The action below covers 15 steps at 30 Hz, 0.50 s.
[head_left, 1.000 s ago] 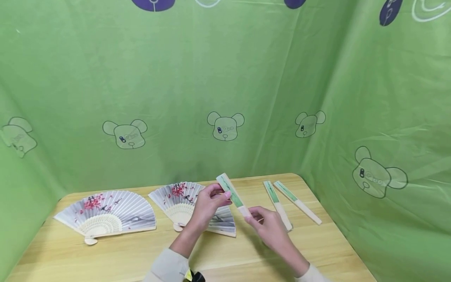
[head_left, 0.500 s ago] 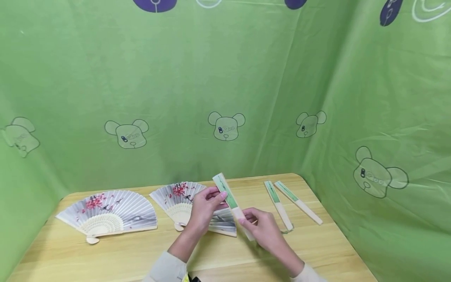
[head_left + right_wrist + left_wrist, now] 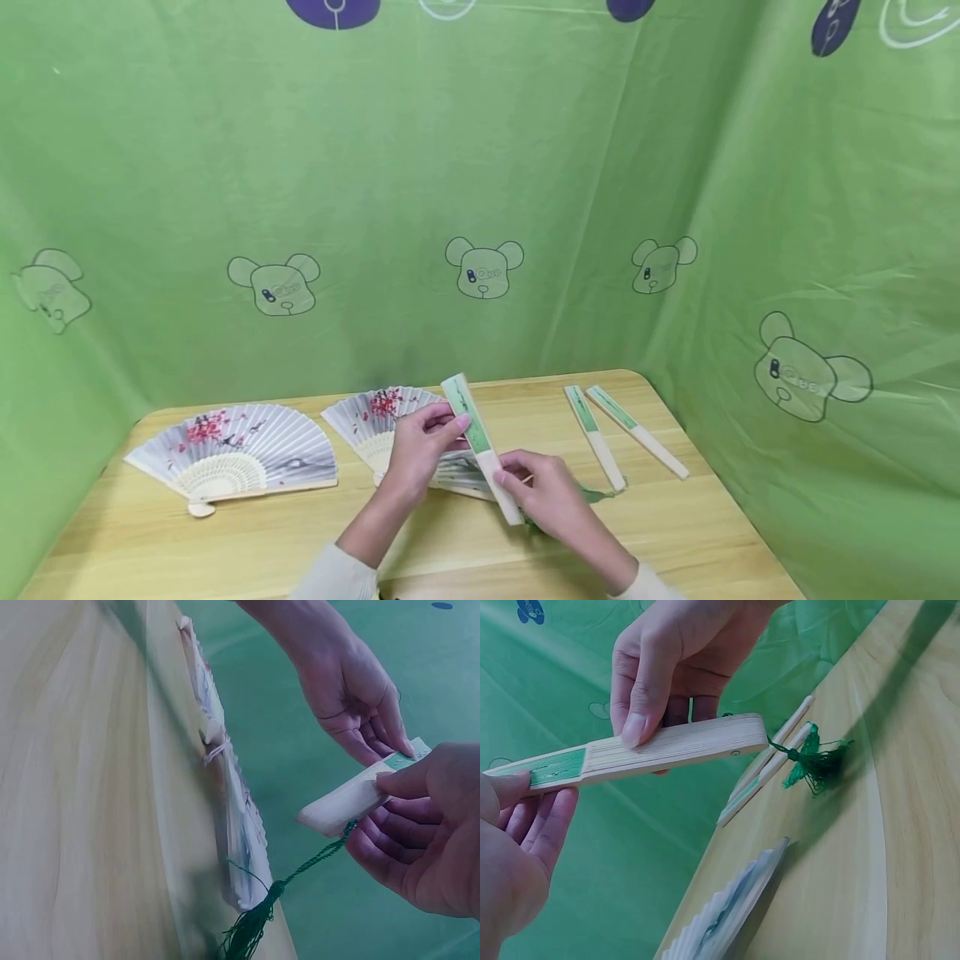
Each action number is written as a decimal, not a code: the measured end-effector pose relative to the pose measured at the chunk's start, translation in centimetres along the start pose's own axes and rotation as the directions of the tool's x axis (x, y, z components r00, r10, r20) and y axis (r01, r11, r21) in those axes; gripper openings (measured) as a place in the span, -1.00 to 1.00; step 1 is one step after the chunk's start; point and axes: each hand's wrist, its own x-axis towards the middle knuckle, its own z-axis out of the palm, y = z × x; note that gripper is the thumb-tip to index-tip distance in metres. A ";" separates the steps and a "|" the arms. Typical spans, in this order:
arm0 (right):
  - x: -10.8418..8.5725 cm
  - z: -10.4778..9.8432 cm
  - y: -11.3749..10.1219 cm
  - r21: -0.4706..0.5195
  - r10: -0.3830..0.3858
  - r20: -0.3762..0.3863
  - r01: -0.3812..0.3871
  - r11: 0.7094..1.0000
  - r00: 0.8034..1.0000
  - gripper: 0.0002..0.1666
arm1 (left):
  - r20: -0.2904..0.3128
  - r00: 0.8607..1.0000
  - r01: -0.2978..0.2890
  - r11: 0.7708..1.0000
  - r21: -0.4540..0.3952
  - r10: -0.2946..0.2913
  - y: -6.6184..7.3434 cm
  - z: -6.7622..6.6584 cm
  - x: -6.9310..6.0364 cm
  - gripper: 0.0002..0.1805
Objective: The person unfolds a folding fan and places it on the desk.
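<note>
I'm watching remotely, working outward from the held fan [image 3: 486, 461]. It's sitting folded in the air above the table [image 3: 337, 554], both hands on it. The right hand [image 3: 546, 493] is pinching the pale handle half, thumb on top; the left hand [image 3: 417, 448] is pinching the green half. Neither grip is looking loose. The long axis is slanting from the pale end, near the person, to the green tip, farther off and leftward. The right hand is being nearer the pale end, the left nearer the green tip; the fan is lying between them.

Past the held fan, on its left, a half-covered open fan [image 3: 360, 422] is showing behind the left hand; further left a second open fan [image 3: 292, 450] is lying in full view. To its right, two folded fans [image 3: 592, 435] are resting. A green curtain [image 3: 375, 167] is hanging behind everything.

The right wrist view is showing the tassel [image 3: 255, 922] dangling from the pale end; the head view is mostly hiding it. The left wrist view is adding a rivet [image 3: 735, 753].
</note>
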 end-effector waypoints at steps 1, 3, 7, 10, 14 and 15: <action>0.0 0.0 -0.2 0.003 -0.003 0.005 0.003 1.000 1.000 -0.78 | -0.002 1.000 0.002 1.000 0.000 -0.002 0.2 -0.2 -0.1 -0.63; -0.1 0.1 -0.5 0.013 -0.003 0.014 0.003 1.000 1.000 -0.77 | -0.003 1.000 0.005 1.000 0.003 -0.005 0.5 -0.5 -0.3 -0.63; 0.0 0.2 -1.2 0.026 0.007 0.016 -0.007 1.000 1.000 -0.76 | -0.001 1.000 -0.005 1.000 0.012 0.005 1.1 -1.0 -0.8 -0.65; 0.0 0.4 -1.4 0.050 0.018 0.028 -0.019 0.999 0.999 -0.77 | -0.001 1.000 -0.013 1.000 0.012 0.013 1.5 -1.3 -1.2 -0.67; 0.0 0.5 -1.7 0.120 0.043 0.086 -0.053 0.991 0.995 -0.76 | -0.007 1.000 -0.015 1.000 0.010 0.015 1.8 -1.6 -1.7 -0.67; 0.0 0.5 -1.8 0.142 0.048 0.101 -0.062 0.988 0.994 -0.75 | -0.009 1.000 -0.016 1.000 0.010 0.016 1.8 -1.6 -1.9 -0.67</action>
